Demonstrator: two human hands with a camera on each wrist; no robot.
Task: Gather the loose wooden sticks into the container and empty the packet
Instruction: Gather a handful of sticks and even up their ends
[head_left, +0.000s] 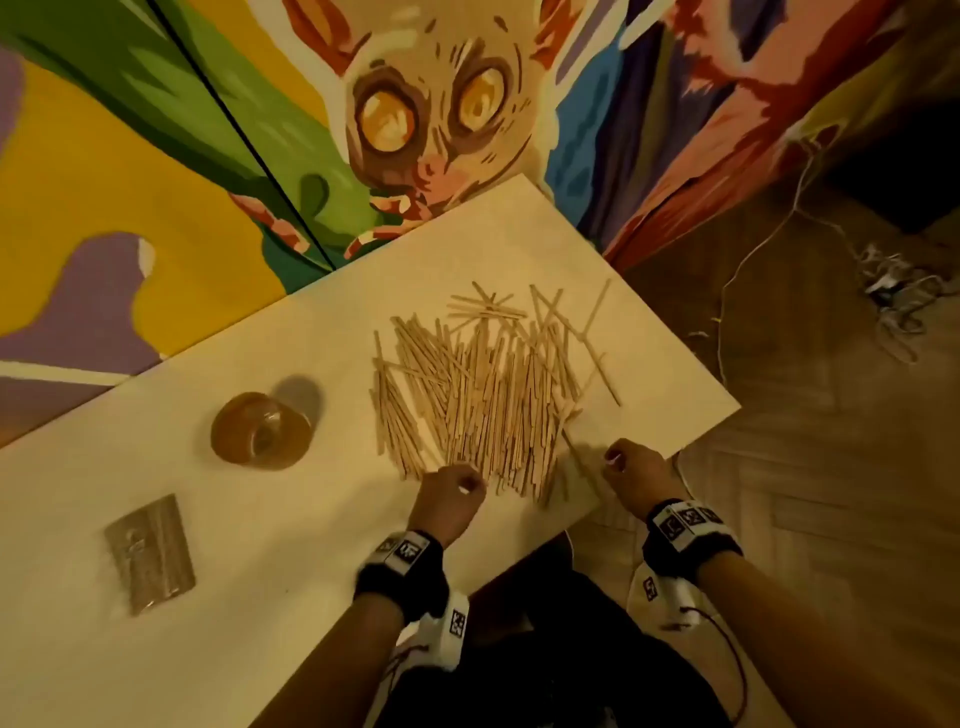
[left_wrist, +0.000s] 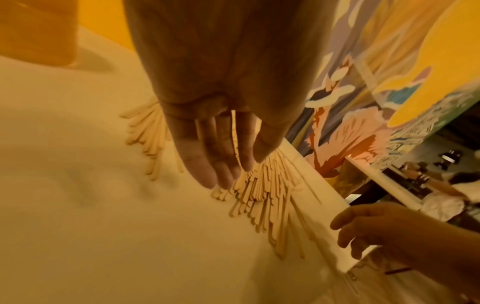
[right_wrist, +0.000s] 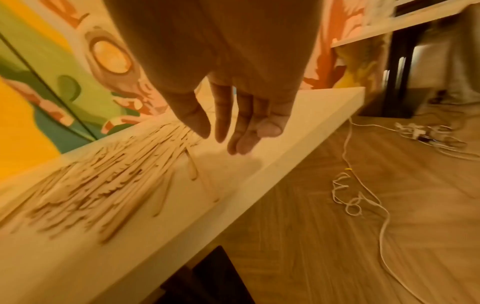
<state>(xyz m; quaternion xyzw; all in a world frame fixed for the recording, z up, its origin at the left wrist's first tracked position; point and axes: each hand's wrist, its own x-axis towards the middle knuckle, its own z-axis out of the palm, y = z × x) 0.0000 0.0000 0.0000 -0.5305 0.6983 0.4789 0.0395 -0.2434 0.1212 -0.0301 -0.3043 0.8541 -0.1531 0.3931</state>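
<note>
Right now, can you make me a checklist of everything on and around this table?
Surface: pale table, corner jutting over the wood floor.
Job's things: sticks spread in a loose pile near the corner; amber container to their left; packet lying flat, nearer the person.
Clutter: nothing seen.
Grippers: left hand at the pile's near edge, fingers straight and relaxed in the left wrist view, holding nothing; right hand by the table's edge, fingers relaxed, holding nothing.
Cables: white cords tangled on the floor, right of the table.
Surroundings: colourful mural with a big-eyed animal behind the table.
</note>
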